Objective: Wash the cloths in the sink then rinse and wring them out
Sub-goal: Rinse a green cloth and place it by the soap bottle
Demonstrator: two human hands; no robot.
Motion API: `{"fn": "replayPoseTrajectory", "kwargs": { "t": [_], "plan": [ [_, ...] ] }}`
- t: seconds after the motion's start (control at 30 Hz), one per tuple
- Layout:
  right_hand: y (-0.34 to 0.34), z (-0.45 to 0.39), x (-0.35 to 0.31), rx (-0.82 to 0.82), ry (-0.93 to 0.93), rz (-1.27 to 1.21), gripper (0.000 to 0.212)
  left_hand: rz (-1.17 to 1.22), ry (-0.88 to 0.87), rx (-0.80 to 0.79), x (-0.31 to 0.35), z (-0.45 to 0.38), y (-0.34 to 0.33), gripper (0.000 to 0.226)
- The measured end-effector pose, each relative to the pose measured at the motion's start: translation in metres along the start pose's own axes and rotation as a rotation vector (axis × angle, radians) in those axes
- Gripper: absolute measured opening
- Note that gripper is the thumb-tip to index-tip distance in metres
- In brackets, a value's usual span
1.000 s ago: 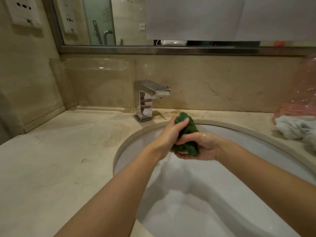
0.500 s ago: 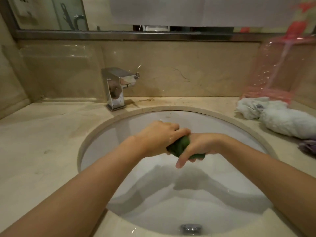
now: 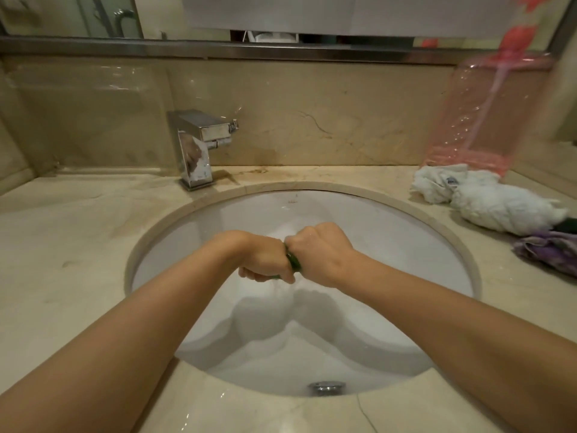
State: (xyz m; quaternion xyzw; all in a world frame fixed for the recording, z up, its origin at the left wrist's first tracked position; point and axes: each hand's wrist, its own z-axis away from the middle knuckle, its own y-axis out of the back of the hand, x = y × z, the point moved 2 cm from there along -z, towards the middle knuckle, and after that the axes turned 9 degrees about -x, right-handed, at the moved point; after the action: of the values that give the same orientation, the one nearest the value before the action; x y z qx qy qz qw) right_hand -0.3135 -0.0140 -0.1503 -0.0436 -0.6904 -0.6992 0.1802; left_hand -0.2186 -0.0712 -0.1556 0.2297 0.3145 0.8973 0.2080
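Note:
Both my hands are clenched side by side over the middle of the white sink (image 3: 390,245). My left hand (image 3: 265,260) and my right hand (image 3: 318,251) grip a small green cloth (image 3: 293,262) between them. Only a thin dark green sliver of the cloth shows between the fists; the rest is hidden inside them. A little water drips below the hands into the basin. On the counter at the right lie a white cloth (image 3: 499,207) and a purple cloth (image 3: 549,251).
A chrome faucet (image 3: 198,148) stands behind the sink at the left, with no water running. A clear pink plastic container (image 3: 487,114) leans against the back wall at the right. The drain (image 3: 326,387) sits at the sink's near edge. Beige marble counter (image 3: 62,260) surrounds the basin.
My hands came down from near the faucet to the middle of the basin and closed tighter on the green cloth, which is now almost hidden. The view tilted down and right.

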Motion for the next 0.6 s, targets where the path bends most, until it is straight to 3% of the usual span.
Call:
{"fn": "replayPoseTrajectory", "kwargs": {
  "t": [0.1, 0.2, 0.37, 0.5, 0.6],
  "plan": [
    [0.003, 0.003, -0.001, -0.001, 0.042, 0.020, 0.017, 0.145, -0.071, -0.118, -0.001, 0.008, 0.000, 0.043],
    [0.006, 0.008, 0.000, -0.004, 0.031, 0.044, 0.016, 0.216, -0.151, -0.098, -0.002, 0.011, -0.004, 0.045],
    [0.012, 0.020, 0.013, -0.030, -0.135, -0.110, 0.019, 0.280, -0.283, 0.162, -0.001, 0.010, -0.011, 0.033],
    [0.017, 0.052, 0.033, -0.116, -0.171, -0.449, 0.058, 0.226, -0.384, 0.343, 0.016, 0.022, -0.015, 0.031],
    [0.019, 0.088, 0.055, -0.200, -0.179, -0.661, 0.051, 0.214, -0.460, 0.390, 0.040, 0.030, -0.018, 0.030]
  ]
}}
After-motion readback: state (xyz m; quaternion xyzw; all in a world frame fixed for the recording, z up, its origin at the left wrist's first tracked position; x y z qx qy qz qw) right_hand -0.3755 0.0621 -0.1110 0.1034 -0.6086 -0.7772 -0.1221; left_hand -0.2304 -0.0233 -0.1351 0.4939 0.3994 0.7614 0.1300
